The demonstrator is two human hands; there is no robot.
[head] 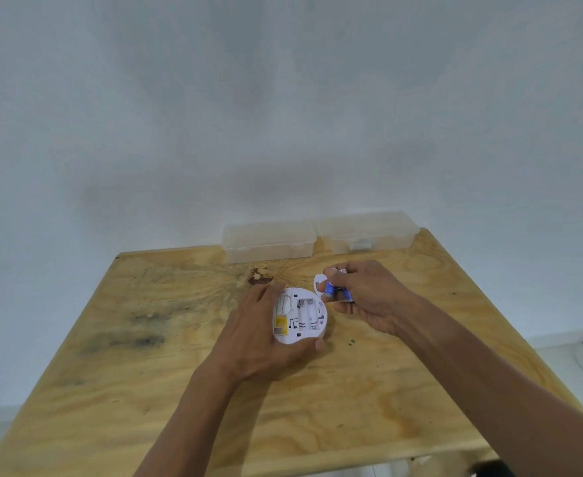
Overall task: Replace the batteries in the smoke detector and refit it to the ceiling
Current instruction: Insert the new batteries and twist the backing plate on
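Your left hand (259,335) is wrapped around the smoke detector (299,315), which sits on the wooden table (145,356) near the middle. Your fingers curl over its far left edge and your thumb (312,345) presses on its near edge, so the hand grips the round white body from both sides. The detector lies with its back facing up. You can see the open battery slot (306,313) in it, and a yellow sticker (280,324) near your palm. Whether a battery is in the slot is hard to tell. Your right hand (366,297) is just to the right of the detector and a little above the table. It is closed around blue batteries (335,291), with the fingers pinched on them. The blue ends stick out toward the detector and come very close to its right edge. How many batteries you hold is too blurry to tell. Behind your right hand a small white piece (318,281) lies on the table, partly hidden by your fingers. At the far edge of the table, against the wall, two clear plastic boxes (269,241) stand side by side with their lids shut.
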